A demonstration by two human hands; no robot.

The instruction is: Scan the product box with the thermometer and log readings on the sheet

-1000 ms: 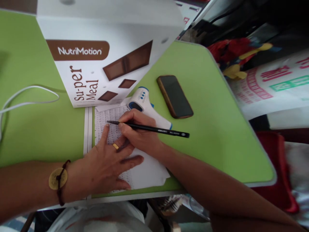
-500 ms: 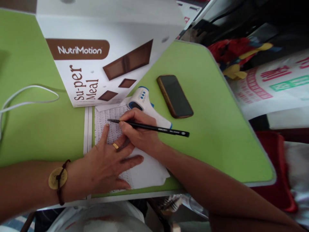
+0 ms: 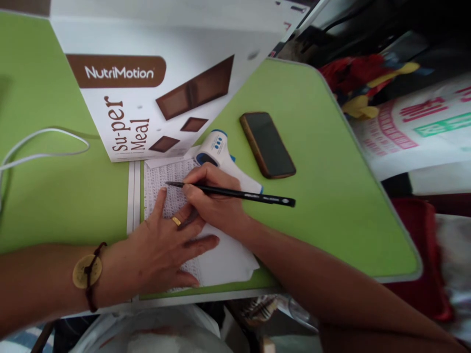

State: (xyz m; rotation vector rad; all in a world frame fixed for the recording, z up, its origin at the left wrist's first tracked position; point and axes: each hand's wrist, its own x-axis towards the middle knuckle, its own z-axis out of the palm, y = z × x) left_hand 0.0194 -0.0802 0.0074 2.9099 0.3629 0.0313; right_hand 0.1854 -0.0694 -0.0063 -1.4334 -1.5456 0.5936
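Observation:
A sheet of paper (image 3: pixel 228 260), partly covered in rows of small dark handwriting, lies on the green table (image 3: pixel 316 230). My left hand (image 3: pixel 165 245) rests flat on it with fingers spread, a gold ring on one finger. My right hand (image 3: pixel 217 196) pinches a black pen (image 3: pixel 253 196), its tip at the written rows just above my left fingertip. Behind my right hand, a white and blue infrared thermometer (image 3: pixel 217 149) lies on its side and overlaps the paper. Part of the writing is hidden under both hands.
A large white "NutriMotion" box (image 3: pixel 128 108) stands behind the paper. To the right lies a phone (image 3: pixel 268 144) in a brown case. A white cable (image 3: pixel 47 131) loops at the left. Beyond the table's right edge is a white printed bag (image 3: pixel 408 127).
The back end of the pen has swung slightly to the right and its tip has shifted a little. My left hand keeps its place on the paper.

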